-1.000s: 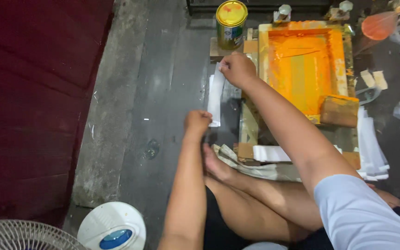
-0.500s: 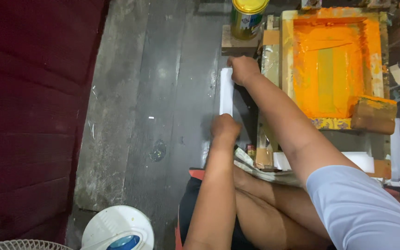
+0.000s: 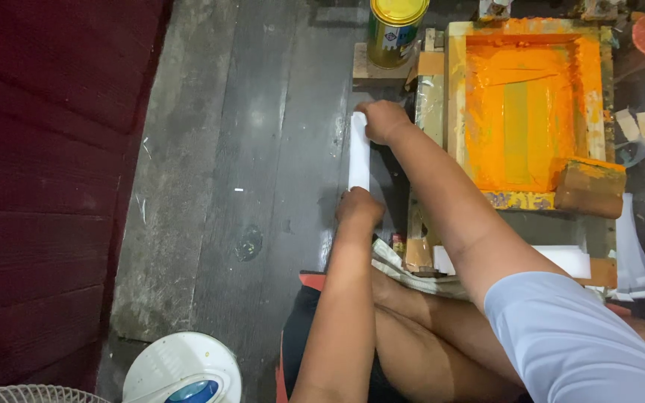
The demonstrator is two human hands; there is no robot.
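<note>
Bottom left of frame: white fan base [image 3: 181, 369], well apart from the work

Centre: left hand [image 3: 360, 207], fingers curled down onto the near end of a long white strip [image 3: 358, 153] lying on the dark plank floor [image 3: 263, 149]; whether it pinches or only presses, cannot tell

Upper centre: right hand [image 3: 384, 121] closed over the strip's far end. A second ago the strip hung loose under this hand and the left fist sat further off; now both ends are pinned and it lies straight, so laying down looks nearly done

Right: strip's edge runs just beside the wooden frame [image 3: 453, 97] with orange ink; squeegee block [image 3: 590, 186] at its lower right corner

Top: yellow-lidded can [image 3: 396, 30], near the right hand

Open floor lies left, up to the dark red wall [image 3: 46, 172]
</note>
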